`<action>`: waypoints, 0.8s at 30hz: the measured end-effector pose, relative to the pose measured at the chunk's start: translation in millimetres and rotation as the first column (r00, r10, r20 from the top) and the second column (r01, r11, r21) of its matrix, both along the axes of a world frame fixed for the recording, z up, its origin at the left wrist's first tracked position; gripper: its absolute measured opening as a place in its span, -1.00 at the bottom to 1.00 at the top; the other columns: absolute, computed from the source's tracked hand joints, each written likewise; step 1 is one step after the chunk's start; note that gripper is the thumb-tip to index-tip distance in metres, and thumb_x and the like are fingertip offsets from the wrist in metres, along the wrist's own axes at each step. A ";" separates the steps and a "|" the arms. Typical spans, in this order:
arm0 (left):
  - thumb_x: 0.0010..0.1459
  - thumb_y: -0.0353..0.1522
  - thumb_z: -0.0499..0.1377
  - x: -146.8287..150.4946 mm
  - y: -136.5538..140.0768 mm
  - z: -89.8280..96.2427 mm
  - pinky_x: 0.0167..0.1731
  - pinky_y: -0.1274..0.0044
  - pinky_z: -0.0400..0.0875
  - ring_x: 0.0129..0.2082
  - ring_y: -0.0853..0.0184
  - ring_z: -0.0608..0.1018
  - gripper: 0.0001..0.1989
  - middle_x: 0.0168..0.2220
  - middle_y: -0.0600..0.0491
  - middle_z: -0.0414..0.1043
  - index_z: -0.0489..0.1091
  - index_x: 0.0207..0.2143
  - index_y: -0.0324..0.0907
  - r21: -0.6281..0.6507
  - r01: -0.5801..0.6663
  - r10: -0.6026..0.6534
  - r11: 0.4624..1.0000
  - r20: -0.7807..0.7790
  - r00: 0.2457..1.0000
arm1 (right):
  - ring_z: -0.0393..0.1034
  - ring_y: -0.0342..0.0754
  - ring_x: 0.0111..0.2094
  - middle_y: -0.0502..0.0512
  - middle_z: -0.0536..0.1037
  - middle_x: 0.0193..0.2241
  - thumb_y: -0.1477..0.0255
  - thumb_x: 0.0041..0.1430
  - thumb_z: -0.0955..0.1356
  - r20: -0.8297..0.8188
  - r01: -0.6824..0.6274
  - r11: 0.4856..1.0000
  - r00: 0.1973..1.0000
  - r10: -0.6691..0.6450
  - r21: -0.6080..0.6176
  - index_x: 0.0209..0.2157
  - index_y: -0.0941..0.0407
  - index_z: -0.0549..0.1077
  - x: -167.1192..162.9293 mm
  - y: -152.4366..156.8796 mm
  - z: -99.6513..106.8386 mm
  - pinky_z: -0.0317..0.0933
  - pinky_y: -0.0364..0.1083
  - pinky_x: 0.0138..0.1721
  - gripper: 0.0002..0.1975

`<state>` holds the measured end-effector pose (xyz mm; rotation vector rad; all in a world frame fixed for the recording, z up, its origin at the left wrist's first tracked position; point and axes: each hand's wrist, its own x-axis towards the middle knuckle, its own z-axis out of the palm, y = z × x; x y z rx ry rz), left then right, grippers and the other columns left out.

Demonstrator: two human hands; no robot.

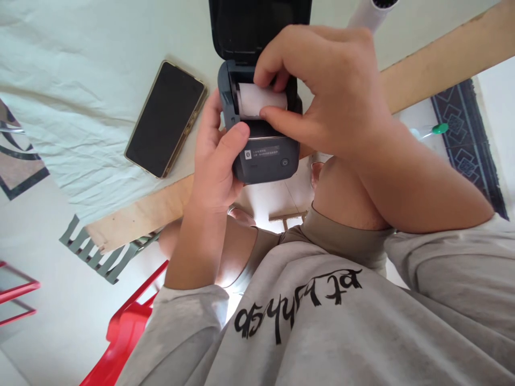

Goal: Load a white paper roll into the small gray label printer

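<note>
A small dark label printer (267, 161) is held near the table's edge, its black lid (260, 27) swung up. My left hand (219, 153) grips the printer's left side, with the thumb on the front rim. Inside the open compartment sits a white paper roll (257, 100). My right hand (317, 86) has its thumb and fingers closed on the roll's right part, and some of its fingertips are hidden in the compartment. A Bluetooth mark and a power button show on the printer's front.
A smartphone (166, 119) with a dark screen lies on the pale cloth (100, 64), left of the printer. Near the far edge is a white cylinder (372, 13). A wooden table edge (140, 214) crosses in front; a red chair (129, 327) and a green-capped bottle (438, 128) are below.
</note>
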<state>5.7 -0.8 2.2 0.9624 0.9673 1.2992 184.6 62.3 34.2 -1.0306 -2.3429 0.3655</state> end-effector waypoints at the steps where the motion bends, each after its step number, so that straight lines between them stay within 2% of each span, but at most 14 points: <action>1: 0.17 -0.09 0.37 -0.1 -0.1 -0.1 0.21 0.31 0.47 0.25 0.10 0.50 -0.55 0.05 0.08 0.56 0.40 0.05 0.03 -0.008 0.013 -0.013 1.000 0.001 1.000 | 0.37 -0.20 -0.12 -0.02 0.51 -0.17 0.29 0.19 0.27 0.014 -0.006 1.000 1.000 0.007 -0.013 -0.03 0.15 0.49 0.7 0.1 1.5 0.17 -0.17 -0.08 -0.63; 4: 0.15 -0.09 0.37 -1.0 0.3 -1.3 0.20 0.33 0.48 0.25 0.12 0.51 -0.55 0.06 0.09 0.55 0.42 0.05 0.06 -0.031 0.019 -0.019 0.999 -0.003 1.000 | 0.37 -0.20 -0.16 -0.04 0.53 -0.19 0.32 0.17 0.29 0.069 -0.001 0.997 0.998 0.006 -0.075 -0.05 0.11 0.49 1.8 -0.6 8.1 0.16 -0.16 -0.09 -0.65; 7: 0.11 -0.09 0.38 -2.3 1.2 -2.8 0.19 0.35 0.49 0.25 0.13 0.52 -0.56 0.08 0.10 0.54 0.45 0.03 0.11 -0.027 0.017 -0.018 0.999 -0.031 0.999 | 0.38 -0.13 -0.13 -0.01 0.54 -0.20 0.36 0.14 0.31 0.166 0.061 0.987 0.985 -0.036 -0.148 -0.05 0.09 0.52 -0.2 -2.0 14.0 0.18 -0.10 -0.04 -0.66; 12: 0.11 -0.06 0.36 -1.7 1.8 -1.4 0.15 0.31 0.50 0.19 0.09 0.54 -0.60 0.04 0.10 0.55 0.47 -0.01 0.14 -0.030 0.006 -0.009 1.000 -0.074 0.997 | 0.39 -0.03 -0.06 0.01 0.56 -0.17 0.32 0.22 0.27 0.191 0.098 0.984 0.979 -0.069 -0.149 -0.09 0.10 0.57 -6.2 -2.4 10.4 0.19 -0.02 0.01 -0.67; 15: 0.12 -0.06 0.36 0.2 2.3 -0.3 0.19 0.28 0.45 0.17 0.09 0.54 -0.62 0.00 0.11 0.55 0.47 -0.03 0.12 -0.007 0.001 -0.002 1.000 -0.052 0.999 | 0.39 0.00 0.01 0.04 0.56 -0.16 0.29 0.27 0.20 0.152 0.126 0.987 0.982 -0.109 -0.101 -0.14 0.12 0.57 -6.2 -4.7 8.1 0.18 0.06 0.08 -0.62; 18: 0.17 -0.10 0.34 1.4 3.7 -0.2 0.21 0.30 0.41 0.14 0.11 0.54 -0.66 -0.02 0.12 0.54 0.47 -0.02 0.08 0.015 0.024 -0.025 1.000 0.044 0.999 | 0.41 -0.01 -0.01 0.06 0.54 -0.25 0.21 0.29 0.13 0.076 0.098 0.995 0.992 -0.098 0.002 -0.22 0.12 0.57 -3.0 -9.5 10.3 0.18 0.07 0.07 -0.55; 20: 0.20 -0.11 0.32 1.4 4.8 0.2 0.22 0.33 0.39 0.13 0.13 0.52 -0.68 -0.04 0.11 0.54 0.48 -0.03 0.04 0.016 0.033 -0.035 0.999 0.101 0.994 | 0.42 -0.06 -0.06 0.03 0.55 -0.29 0.18 0.34 0.10 0.033 0.054 0.997 0.998 -0.056 0.061 -0.28 0.08 0.56 -0.9 -12.4 11.5 0.19 0.04 0.02 -0.52; 24: 0.15 -0.06 0.32 0.1 5.8 4.0 0.22 0.34 0.40 0.19 0.08 0.47 -0.68 -0.15 0.07 0.55 0.47 -0.15 -0.02 0.028 0.034 -0.037 0.999 0.105 0.994 | 0.37 -0.17 -0.16 -0.09 0.57 -0.32 0.19 0.42 0.04 -0.016 -0.089 0.976 0.995 0.095 0.201 -0.41 0.05 0.53 -1.9 -15.7 6.4 0.16 -0.02 -0.06 -0.45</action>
